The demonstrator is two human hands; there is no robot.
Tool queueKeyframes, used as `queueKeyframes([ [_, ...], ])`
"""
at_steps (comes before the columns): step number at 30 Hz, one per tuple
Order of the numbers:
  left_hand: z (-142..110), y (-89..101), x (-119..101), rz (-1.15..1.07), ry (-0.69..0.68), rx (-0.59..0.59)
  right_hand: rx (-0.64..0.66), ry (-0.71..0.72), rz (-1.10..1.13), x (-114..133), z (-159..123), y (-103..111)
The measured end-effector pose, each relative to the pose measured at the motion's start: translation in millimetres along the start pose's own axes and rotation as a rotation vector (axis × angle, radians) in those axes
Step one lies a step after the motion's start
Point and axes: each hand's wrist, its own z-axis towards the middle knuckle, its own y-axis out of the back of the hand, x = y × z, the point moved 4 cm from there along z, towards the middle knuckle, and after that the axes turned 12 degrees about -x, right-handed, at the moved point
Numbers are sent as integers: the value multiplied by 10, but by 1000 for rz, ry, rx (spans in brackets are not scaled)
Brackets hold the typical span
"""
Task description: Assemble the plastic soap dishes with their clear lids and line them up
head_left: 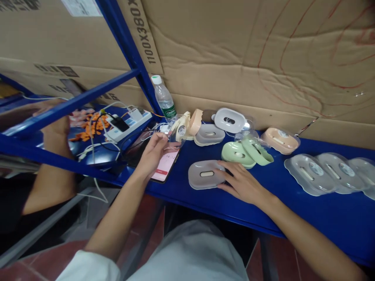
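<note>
My right hand [238, 180] is at the right end of a grey soap dish [199, 175], its fingers and thumb gripping the rim. The dish lies on the blue table and has an oval slot in its middle. My left hand [155, 150] is closed in a pinch on the edge of a clear plastic cover [179, 134] with a round label. Under that hand lies a phone [162, 167] with a lit screen. Beyond the grey dish are green soap dishes [236, 154], another grey dish [209, 134] and a white-grey dish [230, 120].
Covered grey dishes [313, 173] overlap at the right, near a peach dish [281, 140]. A water bottle [164, 97] stands by the cardboard wall. Left of the blue frame [117, 39] are a power strip [129, 127], orange pieces [95, 127] and another person's arm [57, 156].
</note>
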Motion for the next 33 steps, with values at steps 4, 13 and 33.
queueKeyframes([
  [4, -230, -9, -62, -150, 90, 11, -9, 7, 16, 21, 18, -18],
  [13, -1176, -262, -20, -374, 633, 357, -189, 80, 81, 145, 25, 87],
  [33, -1180, -207, 517, 728, -466, 301, 130, -122, 127, 100, 67, -133],
])
